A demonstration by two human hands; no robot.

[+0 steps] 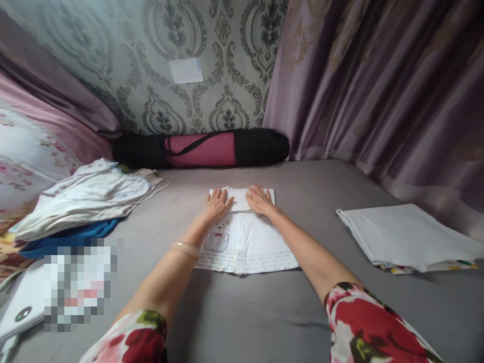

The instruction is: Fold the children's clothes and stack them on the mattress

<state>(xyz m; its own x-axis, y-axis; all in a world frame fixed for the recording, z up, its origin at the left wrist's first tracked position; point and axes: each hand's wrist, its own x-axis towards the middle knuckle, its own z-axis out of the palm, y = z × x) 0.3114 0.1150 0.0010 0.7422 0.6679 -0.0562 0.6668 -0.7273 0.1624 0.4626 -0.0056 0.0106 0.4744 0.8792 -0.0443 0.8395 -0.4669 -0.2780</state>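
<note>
A small white garment (242, 242) with a bear print lies on the grey sheet in front of me. Its upper part is folded over into a flat band, and its lower edge flares toward me. My left hand (218, 203) rests flat on the left end of that band, fingers stretched out. On the right end my right hand (260, 200) presses down in the same way, fingers spread. Between the hands a strip of plain white cloth shows.
A pile of light clothes (86, 196) lies at the left over a blue cloth (75, 237). Nearer me is a white device (26, 297) with a cable. At the right sits a folded white cloth (408, 237). A black and maroon bag (204, 149) lies along the wall.
</note>
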